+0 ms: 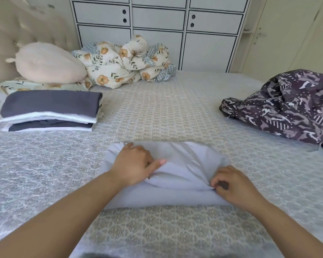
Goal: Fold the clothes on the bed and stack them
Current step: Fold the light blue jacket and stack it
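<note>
A pale cloth point(175, 172) lay near the front edge of the bed point(157, 112), its fold pinched by the left hand point(133, 164) and the right hand point(233, 185). A folded stack point(48, 112) sat toward the left edge, and a patterned garment point(287, 107) was heaped at the right edge.

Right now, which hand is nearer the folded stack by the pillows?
Left. The left hand grips the white garment on the side toward the folded stack; the right hand pinches its far side.
</note>
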